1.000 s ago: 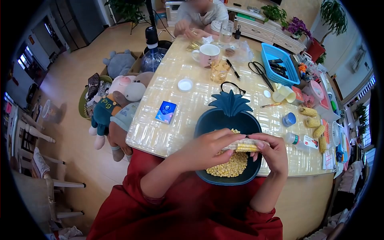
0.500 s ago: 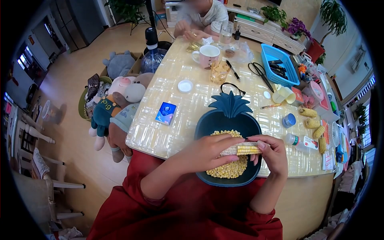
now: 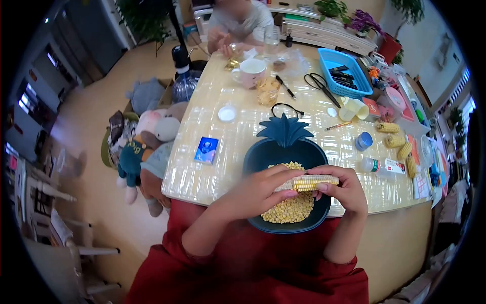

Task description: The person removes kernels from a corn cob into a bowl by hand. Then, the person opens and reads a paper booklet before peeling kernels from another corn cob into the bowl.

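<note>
Between my two hands is a corn cob point(image 3: 308, 183), partly stripped, with yellow kernels still on its near side and a pale bare part above. My left hand point(image 3: 263, 190) is closed round the cob's left end. The right end is gripped by my right hand point(image 3: 344, 188), its thumb pressed near the kernels. Below the cob, a dark blue pineapple-shaped bowl point(image 3: 253, 157) holds a heap of loose corn kernels point(image 3: 289, 209). The bowl sits at the table's near edge, its leaf-shaped handle point(image 3: 285, 129) pointing away from me.
Several corn cobs point(image 3: 395, 141) lie at the right, near a blue-lidded jar point(image 3: 363, 141) and a white bottle point(image 3: 370, 164). A blue tissue pack point(image 3: 206, 150) lies left of the bowl. Farther back are scissors point(image 3: 323, 88), a mug point(image 3: 251, 73) and a blue basket point(image 3: 349, 90). Another person point(image 3: 240, 25) sits opposite.
The cob has turned a little in my hands and tilts slightly upward at the right. My right hand's fingers have shifted along it. The whole view has shifted slightly.
</note>
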### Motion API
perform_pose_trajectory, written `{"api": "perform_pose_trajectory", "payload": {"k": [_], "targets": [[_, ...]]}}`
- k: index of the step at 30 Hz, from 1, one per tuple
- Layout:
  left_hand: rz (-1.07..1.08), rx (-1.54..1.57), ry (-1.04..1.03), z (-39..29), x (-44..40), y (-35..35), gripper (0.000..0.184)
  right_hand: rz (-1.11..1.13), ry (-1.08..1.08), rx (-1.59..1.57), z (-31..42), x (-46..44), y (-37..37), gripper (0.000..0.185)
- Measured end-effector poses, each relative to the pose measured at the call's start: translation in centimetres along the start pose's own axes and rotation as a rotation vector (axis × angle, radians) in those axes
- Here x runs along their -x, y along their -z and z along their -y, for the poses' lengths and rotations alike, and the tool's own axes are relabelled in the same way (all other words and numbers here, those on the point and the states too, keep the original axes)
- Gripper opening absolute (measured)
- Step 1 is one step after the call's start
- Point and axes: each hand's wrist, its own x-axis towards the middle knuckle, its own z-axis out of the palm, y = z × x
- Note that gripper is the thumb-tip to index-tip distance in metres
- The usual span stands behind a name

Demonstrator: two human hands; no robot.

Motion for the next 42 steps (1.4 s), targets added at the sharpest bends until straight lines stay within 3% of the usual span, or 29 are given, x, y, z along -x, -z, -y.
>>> {"api": "perform_pose_trajectory", "payload": {"k": [14,35,42], "targets": [[-0.015,0.059,0.087,-1.3,0.0,0.5,0.042,0.031,0.01,0.059,0.5,0.0,0.0,0.034],[-0.087,0.03,0.017,-0.3,0.1,0.0,0.042,0.031,0.003,0.052,0.6,0.2,-0.6,0.037],[-0.012,0.048,0.039,-0.4,0.3,0.3,0.042,0.038,0.015,0.028,0.7,0.2,-0.5,0.037]]}}
